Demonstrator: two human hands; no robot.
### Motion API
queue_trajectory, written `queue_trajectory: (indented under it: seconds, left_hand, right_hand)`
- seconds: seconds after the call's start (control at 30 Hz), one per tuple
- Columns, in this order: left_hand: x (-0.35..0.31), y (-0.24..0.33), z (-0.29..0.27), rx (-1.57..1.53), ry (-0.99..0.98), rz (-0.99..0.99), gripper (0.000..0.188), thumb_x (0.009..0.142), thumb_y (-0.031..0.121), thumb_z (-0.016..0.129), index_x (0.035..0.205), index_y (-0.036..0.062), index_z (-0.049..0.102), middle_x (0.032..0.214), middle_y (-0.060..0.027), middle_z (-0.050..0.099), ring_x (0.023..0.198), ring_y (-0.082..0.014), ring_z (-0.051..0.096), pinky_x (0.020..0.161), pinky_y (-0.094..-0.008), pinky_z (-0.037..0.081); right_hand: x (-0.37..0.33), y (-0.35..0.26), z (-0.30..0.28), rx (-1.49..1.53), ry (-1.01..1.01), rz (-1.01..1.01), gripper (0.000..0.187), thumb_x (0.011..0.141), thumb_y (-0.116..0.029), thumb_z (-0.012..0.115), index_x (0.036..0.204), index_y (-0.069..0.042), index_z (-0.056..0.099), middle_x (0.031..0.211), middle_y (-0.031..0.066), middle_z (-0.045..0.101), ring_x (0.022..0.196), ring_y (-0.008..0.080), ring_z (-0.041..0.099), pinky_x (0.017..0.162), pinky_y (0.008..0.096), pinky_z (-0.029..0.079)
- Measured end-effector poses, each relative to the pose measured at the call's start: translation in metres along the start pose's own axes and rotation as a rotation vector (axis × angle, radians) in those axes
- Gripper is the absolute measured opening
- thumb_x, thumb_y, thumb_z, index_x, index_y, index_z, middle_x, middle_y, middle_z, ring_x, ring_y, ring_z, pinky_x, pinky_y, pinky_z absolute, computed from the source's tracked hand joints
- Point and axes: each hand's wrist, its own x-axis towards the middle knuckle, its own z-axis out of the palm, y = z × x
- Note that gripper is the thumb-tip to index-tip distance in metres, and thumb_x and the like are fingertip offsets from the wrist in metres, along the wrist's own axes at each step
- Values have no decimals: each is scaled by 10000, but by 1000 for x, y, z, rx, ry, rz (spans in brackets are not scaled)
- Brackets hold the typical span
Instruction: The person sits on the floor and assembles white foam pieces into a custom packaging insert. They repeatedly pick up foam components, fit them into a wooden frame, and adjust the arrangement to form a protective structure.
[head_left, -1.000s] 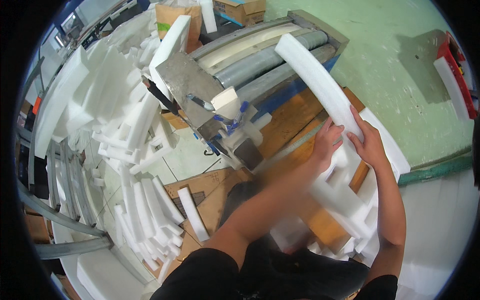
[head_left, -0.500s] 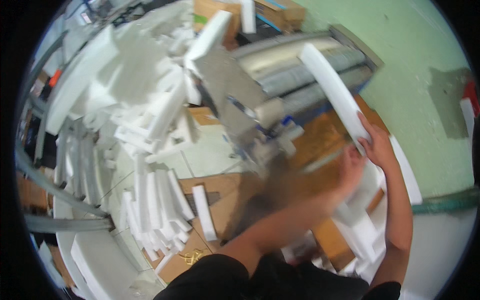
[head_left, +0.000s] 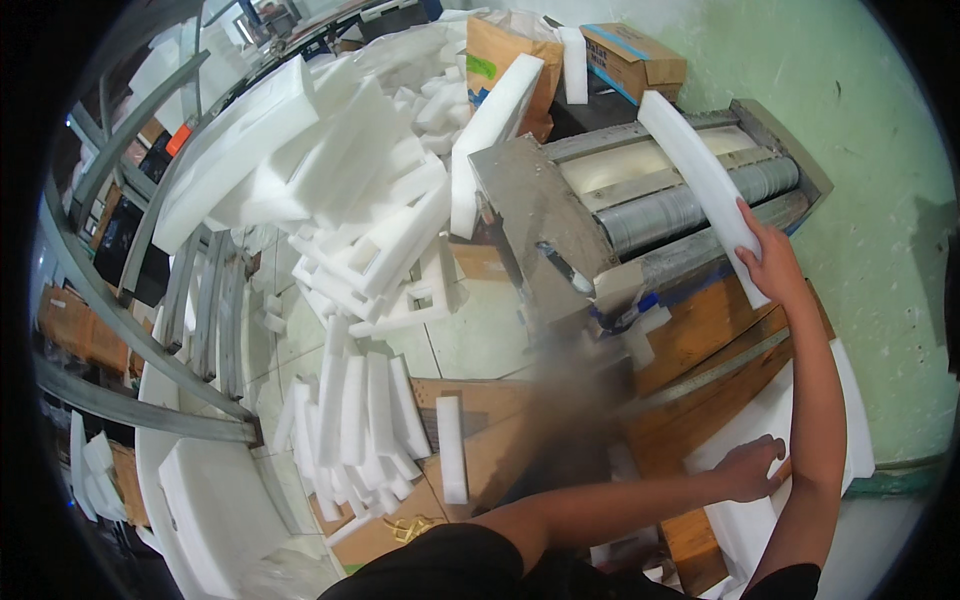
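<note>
My right hand (head_left: 772,252) grips the near end of a long white foam strip (head_left: 700,160). The strip lies slanted across a grey machine with rollers (head_left: 700,207), its far end above the machine's back edge. Lower down, my left hand (head_left: 750,468) is curled beside my right forearm, over white foam pieces (head_left: 728,425) at the lower right. Its fingers are bent in, and whatever they may hold is hidden.
Stacked foam strips (head_left: 365,420) and one separate strip (head_left: 452,450) lie on cardboard at the centre left. Behind them rises a big heap of white foam (head_left: 330,150). Curved metal rails (head_left: 140,310) stand at the left. A green wall (head_left: 885,130) bounds the right.
My left hand has left the strip's near end and come down to the foam pieces. My right hand still holds the strip over the rollers. The view has shifted a little.
</note>
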Motion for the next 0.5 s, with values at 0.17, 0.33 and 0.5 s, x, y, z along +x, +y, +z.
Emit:
queue_trajectory:
  seconds: [0.17,0.33,0.5]
  left_hand:
    - [-9,-4,-5,98,-98,17,440,898,283,716,1242,59,558,1146,-181,600,1050,-385,635,901,-501,508]
    - [-13,-18,-11,149,-146,-4,461,881,305,724,1240,58,574,1128,-191,599,1058,-395,623,902,-508,492]
    - [-13,-24,-20,147,-207,37,550,868,306,730,1336,73,559,1169,-205,622,1080,-399,626,901,-527,490]
  right_hand:
    - [43,-10,9,-28,36,16,799,923,-136,708,1615,-287,338,1049,260,609,1029,466,599,949,504,480]
    - [92,-10,27,-10,70,3,758,928,-151,700,1603,-265,372,1067,255,601,1035,453,604,951,497,483]
    - [129,-15,43,-19,143,12,729,925,-159,701,1586,-257,410,1057,242,602,1036,436,608,944,494,484]
